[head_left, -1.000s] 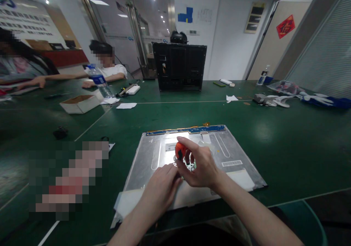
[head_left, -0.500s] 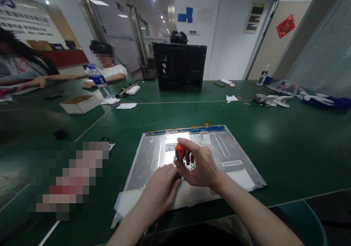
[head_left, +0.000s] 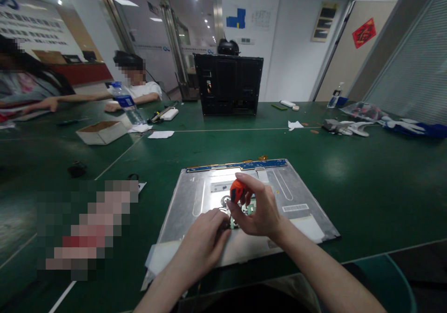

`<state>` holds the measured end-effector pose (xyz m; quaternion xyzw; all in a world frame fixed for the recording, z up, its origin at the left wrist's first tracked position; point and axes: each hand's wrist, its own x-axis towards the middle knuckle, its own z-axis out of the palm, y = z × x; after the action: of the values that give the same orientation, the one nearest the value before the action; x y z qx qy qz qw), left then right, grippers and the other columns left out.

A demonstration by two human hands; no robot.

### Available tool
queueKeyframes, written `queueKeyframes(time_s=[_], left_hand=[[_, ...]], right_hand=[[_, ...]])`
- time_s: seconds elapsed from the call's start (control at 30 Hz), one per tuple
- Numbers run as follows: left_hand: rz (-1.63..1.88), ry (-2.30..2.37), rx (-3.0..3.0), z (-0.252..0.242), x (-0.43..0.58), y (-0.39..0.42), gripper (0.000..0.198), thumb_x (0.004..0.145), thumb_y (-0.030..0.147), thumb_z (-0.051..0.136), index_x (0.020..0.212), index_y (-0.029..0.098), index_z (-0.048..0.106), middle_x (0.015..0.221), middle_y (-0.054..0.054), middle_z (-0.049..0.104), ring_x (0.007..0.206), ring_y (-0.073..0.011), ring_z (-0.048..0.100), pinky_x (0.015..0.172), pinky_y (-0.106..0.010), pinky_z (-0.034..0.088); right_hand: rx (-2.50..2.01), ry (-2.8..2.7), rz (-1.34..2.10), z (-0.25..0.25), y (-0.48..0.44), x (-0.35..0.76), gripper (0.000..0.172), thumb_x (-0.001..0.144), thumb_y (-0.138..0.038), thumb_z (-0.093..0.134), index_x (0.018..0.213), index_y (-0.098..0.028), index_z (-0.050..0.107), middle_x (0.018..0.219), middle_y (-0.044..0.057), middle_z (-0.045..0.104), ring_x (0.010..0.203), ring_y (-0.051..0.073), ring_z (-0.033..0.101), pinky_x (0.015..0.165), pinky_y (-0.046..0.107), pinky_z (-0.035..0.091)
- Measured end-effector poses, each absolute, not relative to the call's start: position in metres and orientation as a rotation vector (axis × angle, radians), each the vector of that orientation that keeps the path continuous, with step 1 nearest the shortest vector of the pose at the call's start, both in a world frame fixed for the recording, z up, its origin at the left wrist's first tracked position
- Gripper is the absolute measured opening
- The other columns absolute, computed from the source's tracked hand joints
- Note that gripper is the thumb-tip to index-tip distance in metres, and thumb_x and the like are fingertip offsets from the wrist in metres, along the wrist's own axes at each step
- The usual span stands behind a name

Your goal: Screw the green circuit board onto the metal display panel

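Note:
A silvery metal display panel [head_left: 200,187] lies flat before me, with a blue circuit strip [head_left: 272,163] along its far edge. On its middle is a small green circuit board [head_left: 251,205], partly covered by my hands. My right hand [head_left: 261,210] is closed around the orange-and-black handle of a screwdriver [head_left: 237,190], which leans over the board; its tip is hard to see. Beside the board's left edge, my left hand [head_left: 207,234] has its fingers curled together, close to the screwdriver's lower end. What those fingers hold, if anything, is hidden.
Behind the panel stands a black monitor frame [head_left: 228,85] on the green table [head_left: 349,178]. A cardboard box [head_left: 103,133] and a water bottle [head_left: 127,103] are at the left. White gloves [head_left: 352,128] lie at the right. Two people sit at far left.
My right hand and the screwdriver handle have shifted slightly right, and the handle now tilts more. More of the circuit board shows. My left hand has hardly moved.

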<state>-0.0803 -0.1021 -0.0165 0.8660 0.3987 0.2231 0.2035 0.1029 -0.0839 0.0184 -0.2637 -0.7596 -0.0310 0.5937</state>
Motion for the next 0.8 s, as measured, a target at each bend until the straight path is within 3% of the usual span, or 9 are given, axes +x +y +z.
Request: queueKeyframes(time_s=[0.27, 0.47, 0.7, 0.8], left_hand=[[0.659, 1.19, 2.382, 0.002, -0.087, -0.101, 0.009, 0.09, 0.026, 0.052, 0.094, 0.021, 0.059, 0.087, -0.006, 0.068, 0.081, -0.0225, 0.064, 0.073, -0.036, 0.051], [0.613, 1.272, 2.455, 0.025, -0.087, -0.072, 0.018, 0.095, 0.027, 0.045, 0.092, 0.02, 0.061, 0.09, -0.007, 0.069, 0.083, -0.0231, 0.065, 0.075, -0.037, 0.051], [0.326, 1.434, 2.482, 0.034, -0.073, -0.02, 0.02, 0.087, 0.025, 0.055, 0.103, 0.019, 0.064, 0.105, -0.01, 0.073, 0.091, -0.0259, 0.067, 0.078, -0.035, 0.05], [0.257, 1.454, 2.373, 0.032, -0.068, -0.007, 0.022, 0.083, 0.026, 0.056, 0.103, 0.019, 0.064, 0.103, -0.01, 0.073, 0.092, -0.0263, 0.067, 0.078, -0.033, 0.049]], right_hand=[[-0.763, -1.595, -0.029, 0.035, -0.079, 0.131, 0.051, 0.09, -0.022, 0.06, 0.137, -0.026, 0.04, 0.083, -0.003, 0.064, 0.052, 0.01, 0.057, 0.042, 0.02, 0.047], [-0.986, -1.474, 0.27, 0.045, -0.072, 0.175, 0.041, 0.083, -0.032, 0.072, 0.112, -0.025, 0.043, 0.078, -0.004, 0.068, 0.057, 0.013, 0.064, 0.045, 0.021, 0.048], [-1.174, -1.28, 0.894, 0.036, -0.037, 0.218, 0.063, 0.06, -0.054, 0.085, 0.089, -0.027, 0.036, 0.058, -0.01, 0.056, 0.043, 0.012, 0.055, 0.036, 0.02, 0.037], [-1.187, -1.289, 0.988, 0.031, -0.021, 0.227, 0.066, 0.054, -0.056, 0.087, 0.087, -0.026, 0.037, 0.054, -0.012, 0.055, 0.039, 0.012, 0.052, 0.034, 0.019, 0.034]])
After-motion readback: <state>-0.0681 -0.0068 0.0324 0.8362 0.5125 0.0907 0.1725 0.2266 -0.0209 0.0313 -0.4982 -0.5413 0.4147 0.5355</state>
